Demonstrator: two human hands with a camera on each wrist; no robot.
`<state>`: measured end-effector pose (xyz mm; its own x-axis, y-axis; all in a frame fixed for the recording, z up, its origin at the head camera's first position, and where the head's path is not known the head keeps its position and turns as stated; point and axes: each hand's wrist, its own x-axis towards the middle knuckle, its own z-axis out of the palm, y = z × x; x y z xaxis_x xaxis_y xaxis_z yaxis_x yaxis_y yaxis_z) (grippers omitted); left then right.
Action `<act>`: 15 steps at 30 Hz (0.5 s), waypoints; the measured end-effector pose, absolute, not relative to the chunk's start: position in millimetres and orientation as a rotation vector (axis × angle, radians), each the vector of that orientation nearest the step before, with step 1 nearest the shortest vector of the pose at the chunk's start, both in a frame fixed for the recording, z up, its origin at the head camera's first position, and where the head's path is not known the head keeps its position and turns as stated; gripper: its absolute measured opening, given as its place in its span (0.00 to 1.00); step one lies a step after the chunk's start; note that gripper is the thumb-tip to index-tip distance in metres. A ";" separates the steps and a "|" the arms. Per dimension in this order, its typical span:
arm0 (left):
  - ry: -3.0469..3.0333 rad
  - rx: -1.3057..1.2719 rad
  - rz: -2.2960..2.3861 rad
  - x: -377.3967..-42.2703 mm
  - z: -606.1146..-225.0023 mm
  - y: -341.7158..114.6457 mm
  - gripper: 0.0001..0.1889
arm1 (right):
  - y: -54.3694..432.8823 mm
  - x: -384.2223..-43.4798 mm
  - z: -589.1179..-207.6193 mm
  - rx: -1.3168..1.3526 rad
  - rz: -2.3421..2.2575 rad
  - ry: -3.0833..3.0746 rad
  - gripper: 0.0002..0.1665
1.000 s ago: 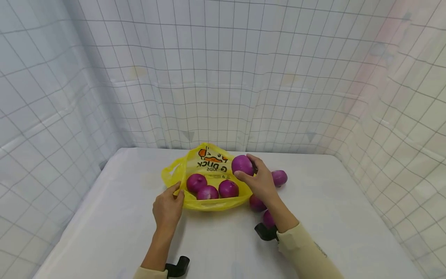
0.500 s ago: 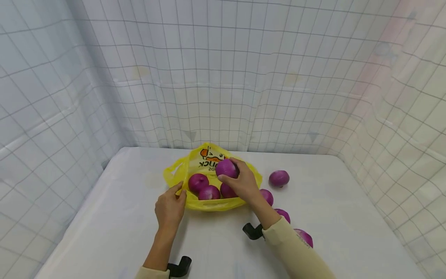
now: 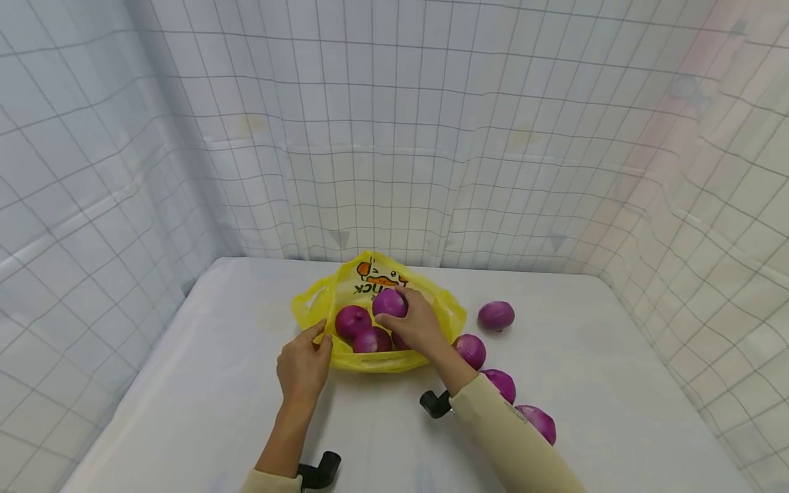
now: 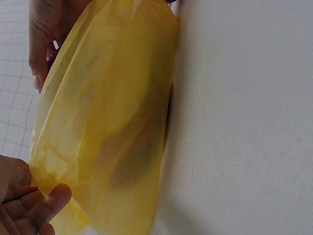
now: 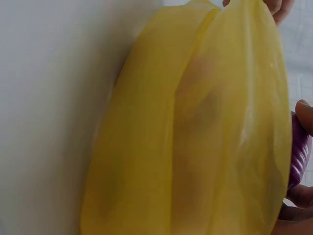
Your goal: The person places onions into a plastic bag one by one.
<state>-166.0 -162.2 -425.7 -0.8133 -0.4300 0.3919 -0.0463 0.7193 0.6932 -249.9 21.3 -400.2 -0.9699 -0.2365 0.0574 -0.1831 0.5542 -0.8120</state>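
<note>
A yellow plastic bag (image 3: 370, 364) with a printed duck face lies with its mouth facing me, and several red onions (image 3: 353, 322) sit inside. My left hand (image 3: 303, 363) pinches the bag's left rim between thumb and fingers; the left wrist view shows that pinch on the thin film (image 4: 54, 183). In my right hand (image 3: 419, 322) is another red onion (image 3: 389, 303), held within the bag's mouth just above the onions there. From the right wrist, the bag wall (image 5: 195, 127) covers most of the view, with the held onion (image 5: 299, 152) at its right edge.
To the right of the bag, more red onions lie on the white table (image 3: 610, 383): one farther back (image 3: 496, 315), and others in a row by my right forearm, such as the nearest onion (image 3: 537, 423). White grid-patterned curtains (image 3: 394, 137) enclose the back and sides.
My right hand has carried its onion leftward and down, from the bag's right side to over the onions inside. My left hand keeps its pinch on the rim.
</note>
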 end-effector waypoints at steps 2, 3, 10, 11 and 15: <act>-2.375 0.358 -0.939 -166.4 -425.6 -161.8 0.16 | 20.5 -250.8 -401.8 -0.363 -1.401 2.714 0.44; -2.373 0.356 -0.938 -166.4 -425.6 -161.7 0.16 | 20.2 -251.2 -402.6 -0.360 -1.395 2.713 0.44; -2.378 0.350 -0.949 -165.5 -425.3 -160.9 0.16 | 18.4 -251.0 -404.5 -0.393 -1.347 2.743 0.45; -2.379 0.350 -0.950 -165.5 -425.5 -161.0 0.16 | 18.3 -250.4 -404.1 -0.401 -1.336 2.756 0.45; -2.378 0.354 -0.946 -164.6 -425.9 -161.3 0.16 | 17.9 -246.1 -401.5 -0.450 -1.306 2.809 0.44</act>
